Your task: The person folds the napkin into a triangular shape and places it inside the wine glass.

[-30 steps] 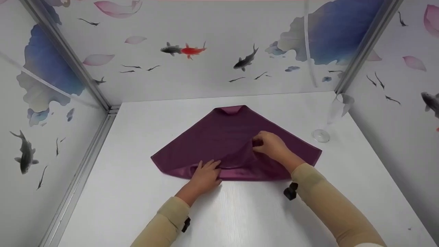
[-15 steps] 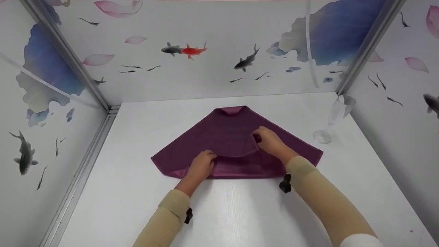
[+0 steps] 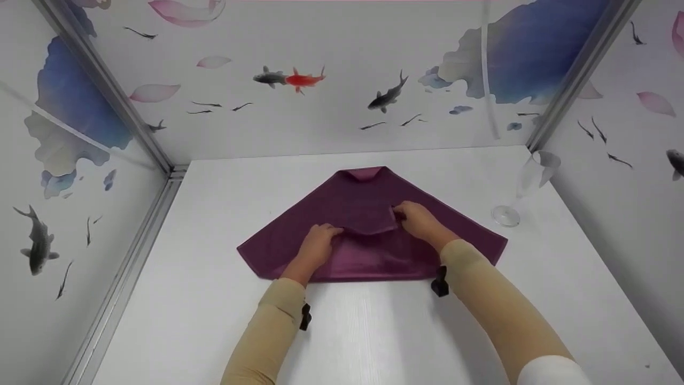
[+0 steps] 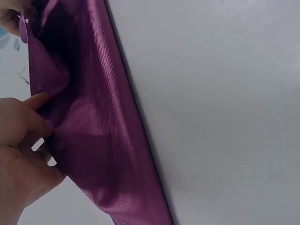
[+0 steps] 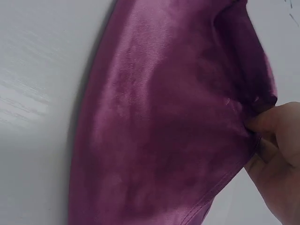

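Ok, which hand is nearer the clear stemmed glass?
Right. The right hand is left of the clear stemmed glass, gripping the purple cloth; the left hand is farther left, also at the cloth.

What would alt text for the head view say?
A person's left grip and right grip hold up a layer of a folded purple satiny cloth on a white table; a clear stemmed glass stands at right.

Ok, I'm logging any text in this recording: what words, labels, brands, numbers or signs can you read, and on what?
None can be read in any view.
Purple cloth: no lettering on the parts that show.
Stemmed glass: no marking visible.
Back wall: pictures such as a red fish, no writing.
Black device at the right wrist: too small to tell.
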{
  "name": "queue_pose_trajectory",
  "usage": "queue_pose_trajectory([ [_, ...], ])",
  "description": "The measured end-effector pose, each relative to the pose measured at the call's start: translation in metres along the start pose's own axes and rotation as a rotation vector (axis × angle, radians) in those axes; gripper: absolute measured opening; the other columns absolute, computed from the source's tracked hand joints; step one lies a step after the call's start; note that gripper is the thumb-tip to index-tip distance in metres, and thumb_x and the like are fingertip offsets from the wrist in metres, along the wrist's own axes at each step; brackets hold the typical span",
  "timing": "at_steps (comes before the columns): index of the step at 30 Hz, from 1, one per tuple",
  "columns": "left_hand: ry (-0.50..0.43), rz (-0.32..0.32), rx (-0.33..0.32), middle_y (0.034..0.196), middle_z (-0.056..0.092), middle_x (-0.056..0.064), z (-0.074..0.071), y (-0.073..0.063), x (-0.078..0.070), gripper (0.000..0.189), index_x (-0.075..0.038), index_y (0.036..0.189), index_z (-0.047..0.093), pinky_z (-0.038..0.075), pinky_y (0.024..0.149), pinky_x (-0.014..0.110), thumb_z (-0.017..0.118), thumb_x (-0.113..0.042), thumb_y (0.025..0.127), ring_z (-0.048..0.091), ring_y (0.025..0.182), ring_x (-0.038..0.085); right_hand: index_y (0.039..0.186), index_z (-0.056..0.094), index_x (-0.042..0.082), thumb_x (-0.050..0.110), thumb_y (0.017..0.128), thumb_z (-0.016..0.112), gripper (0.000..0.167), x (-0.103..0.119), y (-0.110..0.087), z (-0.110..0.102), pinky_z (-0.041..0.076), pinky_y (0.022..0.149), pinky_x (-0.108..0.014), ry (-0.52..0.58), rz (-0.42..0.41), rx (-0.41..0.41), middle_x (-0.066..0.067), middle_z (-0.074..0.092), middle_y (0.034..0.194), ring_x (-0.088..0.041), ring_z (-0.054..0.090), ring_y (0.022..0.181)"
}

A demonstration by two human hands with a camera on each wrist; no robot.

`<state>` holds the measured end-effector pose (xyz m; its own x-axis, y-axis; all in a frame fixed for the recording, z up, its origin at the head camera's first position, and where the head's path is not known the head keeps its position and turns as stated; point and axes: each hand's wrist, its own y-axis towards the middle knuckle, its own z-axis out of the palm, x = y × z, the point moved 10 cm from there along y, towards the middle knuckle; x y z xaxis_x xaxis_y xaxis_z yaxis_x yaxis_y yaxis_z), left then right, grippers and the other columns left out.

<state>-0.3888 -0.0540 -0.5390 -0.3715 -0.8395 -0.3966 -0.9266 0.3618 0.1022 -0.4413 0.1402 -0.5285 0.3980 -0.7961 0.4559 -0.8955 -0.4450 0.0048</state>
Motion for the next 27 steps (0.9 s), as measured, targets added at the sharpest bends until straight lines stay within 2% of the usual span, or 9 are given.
queue_pose_trajectory([
  [4,-0.004,-0.051,0.034,0.124,0.062,0.015,0.003,0.005,0.009,0.042,-0.002,0.133,0.058,0.042,0.102,0.040,0.047,0.010,0.094,0.055,0.117,0.031,0.115,0.067,-0.003,-0.004,0.090,0.056,0.027,-0.009,0.002,0.005,0.047,0.089,-0.047,0.003,0.051,0.006,-0.016,0.063,0.104,-0.032,0.059,0.102],
  [9,-0.022,-0.105,0.056,0.126,0.060,0.016,0.006,0.013,0.017,0.038,-0.001,0.135,0.056,0.040,0.104,0.040,0.046,0.003,0.098,0.055,0.120,0.032,0.110,0.068,0.001,0.005,0.091,0.061,0.020,-0.012,0.010,0.009,0.046,0.084,-0.046,-0.021,0.039,0.017,-0.012,0.060,0.097,-0.028,0.057,0.091],
  [13,-0.040,-0.157,0.075,0.131,0.058,0.016,0.012,0.022,0.025,0.037,-0.002,0.136,0.055,0.039,0.105,0.040,0.046,-0.002,0.100,0.053,0.123,0.031,0.113,0.068,0.004,0.012,0.092,0.065,0.023,-0.014,0.019,0.016,0.046,0.089,-0.046,-0.040,0.042,0.058,-0.013,0.060,0.101,-0.029,0.057,0.097],
  [17,-0.039,-0.191,0.093,0.134,0.056,0.016,0.020,0.031,0.031,0.039,-0.001,0.137,0.053,0.039,0.105,0.042,0.052,-0.008,0.099,0.051,0.125,0.031,0.129,0.060,0.002,0.019,0.091,0.068,0.043,-0.018,0.023,0.022,0.041,0.100,-0.048,-0.030,0.092,0.111,-0.020,0.056,0.123,-0.034,0.053,0.116],
  [19,-0.031,-0.195,0.096,0.134,0.057,0.016,0.022,0.034,0.033,0.040,-0.002,0.137,0.053,0.041,0.103,0.045,0.055,-0.011,0.098,0.051,0.125,0.033,0.140,0.050,0.001,0.024,0.091,0.069,0.057,-0.021,0.025,0.026,0.037,0.105,-0.050,-0.021,0.118,0.144,-0.023,0.049,0.136,-0.036,0.047,0.126],
  [22,0.002,-0.202,0.112,0.138,0.053,0.014,0.026,0.038,0.034,0.043,-0.003,0.139,0.051,0.040,0.102,0.052,0.057,-0.014,0.098,0.046,0.129,0.035,0.148,0.038,0.000,0.031,0.089,0.070,0.073,-0.023,0.027,0.030,0.032,0.107,-0.054,-0.028,0.146,0.182,-0.025,0.038,0.146,-0.040,0.038,0.133],
  [27,0.024,-0.252,0.194,0.155,0.034,0.006,0.036,0.040,0.040,0.056,-0.008,0.148,0.040,0.023,0.107,0.066,0.058,-0.023,0.097,0.023,0.143,0.035,0.151,0.027,-0.002,0.034,0.086,0.072,0.087,-0.029,0.030,0.039,0.025,0.109,-0.060,-0.053,0.199,0.243,-0.024,0.028,0.153,-0.042,0.027,0.139],
])
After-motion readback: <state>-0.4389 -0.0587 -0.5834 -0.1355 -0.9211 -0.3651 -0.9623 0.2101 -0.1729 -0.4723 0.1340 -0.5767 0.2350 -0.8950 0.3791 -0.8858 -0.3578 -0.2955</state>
